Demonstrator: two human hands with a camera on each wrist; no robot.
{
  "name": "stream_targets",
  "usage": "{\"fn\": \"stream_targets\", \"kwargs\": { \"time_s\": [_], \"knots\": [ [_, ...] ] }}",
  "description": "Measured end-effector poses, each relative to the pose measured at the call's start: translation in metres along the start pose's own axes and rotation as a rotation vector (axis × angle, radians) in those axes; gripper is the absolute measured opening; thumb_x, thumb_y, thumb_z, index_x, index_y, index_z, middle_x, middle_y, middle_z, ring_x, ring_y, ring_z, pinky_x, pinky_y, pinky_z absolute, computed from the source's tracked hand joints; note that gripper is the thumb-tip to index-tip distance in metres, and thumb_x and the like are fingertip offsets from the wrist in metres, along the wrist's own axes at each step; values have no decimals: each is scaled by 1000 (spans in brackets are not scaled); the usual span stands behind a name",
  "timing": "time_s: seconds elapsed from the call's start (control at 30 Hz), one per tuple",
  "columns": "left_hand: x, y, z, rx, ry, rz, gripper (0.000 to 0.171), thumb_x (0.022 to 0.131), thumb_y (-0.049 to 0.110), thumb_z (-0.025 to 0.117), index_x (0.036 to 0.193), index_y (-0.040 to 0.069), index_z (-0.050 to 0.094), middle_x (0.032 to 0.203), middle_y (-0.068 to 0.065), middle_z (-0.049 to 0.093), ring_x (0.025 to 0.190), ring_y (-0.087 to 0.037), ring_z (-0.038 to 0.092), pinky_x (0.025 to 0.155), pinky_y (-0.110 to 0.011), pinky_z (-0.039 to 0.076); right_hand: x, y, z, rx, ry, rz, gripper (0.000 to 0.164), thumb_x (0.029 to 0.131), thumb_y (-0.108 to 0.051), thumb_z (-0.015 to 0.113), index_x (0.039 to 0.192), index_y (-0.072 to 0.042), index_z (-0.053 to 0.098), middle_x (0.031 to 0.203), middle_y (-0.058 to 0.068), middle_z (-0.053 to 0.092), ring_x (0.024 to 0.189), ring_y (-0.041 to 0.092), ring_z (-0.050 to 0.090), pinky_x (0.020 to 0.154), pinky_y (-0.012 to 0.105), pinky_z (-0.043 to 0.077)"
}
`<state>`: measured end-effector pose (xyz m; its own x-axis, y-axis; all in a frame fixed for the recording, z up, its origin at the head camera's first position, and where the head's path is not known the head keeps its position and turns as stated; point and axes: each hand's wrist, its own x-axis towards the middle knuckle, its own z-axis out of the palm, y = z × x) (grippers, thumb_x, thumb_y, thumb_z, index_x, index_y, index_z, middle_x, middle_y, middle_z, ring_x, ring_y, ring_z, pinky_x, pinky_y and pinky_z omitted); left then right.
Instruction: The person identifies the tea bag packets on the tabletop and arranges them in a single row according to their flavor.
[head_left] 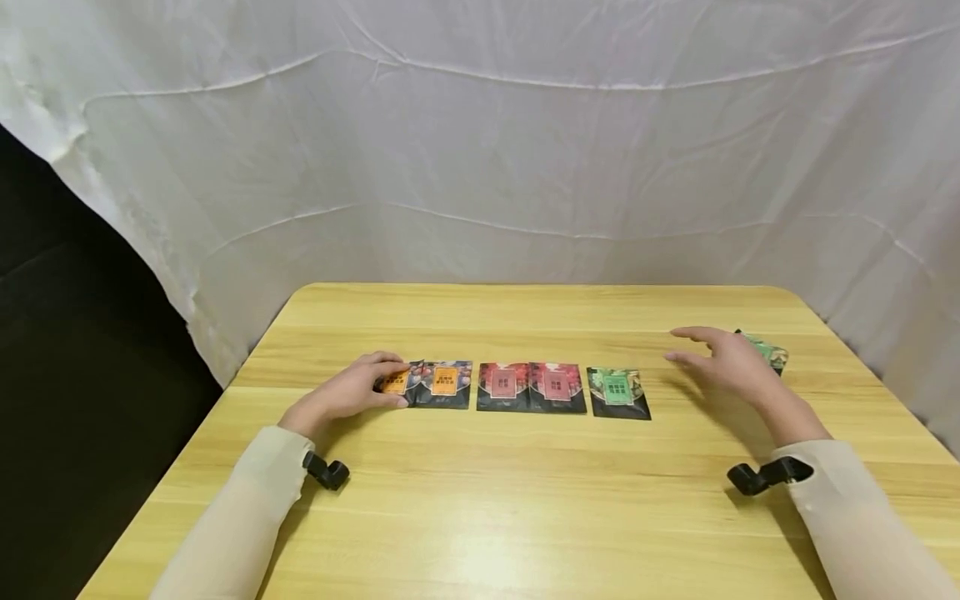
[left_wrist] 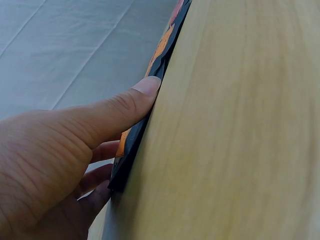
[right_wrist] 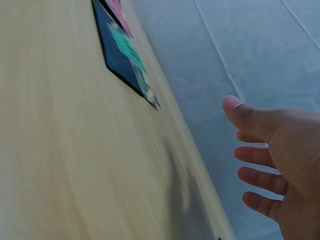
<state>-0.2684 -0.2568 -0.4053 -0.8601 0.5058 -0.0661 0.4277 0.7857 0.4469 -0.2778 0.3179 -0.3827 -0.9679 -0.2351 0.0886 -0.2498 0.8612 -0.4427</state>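
My left hand (head_left: 357,386) is at the left end of a row of flat sachets. It grips an orange-labelled sachet (head_left: 395,382), with the thumb (left_wrist: 148,86) on the near edge and the fingers at its far and left sides. That sachet overlaps another orange-labelled sachet (head_left: 444,383) on its right. Over the table's right side hovers my right hand (head_left: 731,367), holding nothing, its fingers spread and gently bent. It is between a green-labelled sachet (head_left: 619,392) at the row's right end and more green sachets (head_left: 767,352), which the hand and wrist partly hide.
In mid-row lie two red-labelled sachets, one on the left (head_left: 503,386) and one on the right (head_left: 557,387), side by side. Everything rests on a light wooden table (head_left: 480,500). A pale cloth (head_left: 480,150) hangs behind its far edge. Black material (head_left: 67,375) is at the left.
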Motion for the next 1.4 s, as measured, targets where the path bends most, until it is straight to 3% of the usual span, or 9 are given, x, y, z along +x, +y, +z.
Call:
{"fn": "stream_targets", "kwargs": {
  "time_s": [0.2,0.4,0.53,0.6,0.7,1.17,1.4],
  "knots": [
    [1,0,-1,4,3,4,77,88,49,69,148,7,44,149,-16,38,138,-38,32,110,-56,29,0,20,-9,-4,42,12,65,97,-50,57,143,-5,49,138,33,46,105,50,56,87,68,41],
    [0,0,-1,8,2,10,76,88,49,69,148,7,45,149,-16,39,137,-38,33,110,-56,30,-1,42,-12,-12,76,28,65,96,-47,60,143,-4,49,118,27,59,85,34,56,76,57,44],
    [-2,0,0,4,3,1,76,88,48,69,147,7,45,149,-16,39,137,-38,33,110,-56,30,-1,56,-14,4,84,34,68,96,-46,60,144,-1,46,121,30,56,100,46,55,84,63,41],
    [-2,1,0,4,5,-1,75,89,47,69,147,7,45,149,-16,39,137,-39,33,109,-57,30,-2,62,-16,12,88,41,69,95,-47,60,144,0,45,133,34,48,116,54,46,91,69,35],
    [-2,1,0,6,7,-5,75,89,47,70,147,7,45,149,-16,39,137,-39,33,109,-57,30,-2,71,-18,27,80,60,72,95,-48,61,146,0,43,140,37,40,124,59,35,95,71,30],
    [1,2,2,7,11,-1,75,88,47,70,148,8,45,149,-14,39,137,-37,33,110,-55,30,-8,103,-20,5,31,98,76,96,-50,58,149,0,37,139,41,36,120,62,34,90,72,31],
    [2,0,2,12,15,-9,76,88,48,69,148,8,45,149,-14,39,137,-37,33,110,-55,30,-6,107,-16,-16,58,70,71,96,-47,59,144,3,43,134,39,42,116,59,40,86,69,34]
  ]
}}
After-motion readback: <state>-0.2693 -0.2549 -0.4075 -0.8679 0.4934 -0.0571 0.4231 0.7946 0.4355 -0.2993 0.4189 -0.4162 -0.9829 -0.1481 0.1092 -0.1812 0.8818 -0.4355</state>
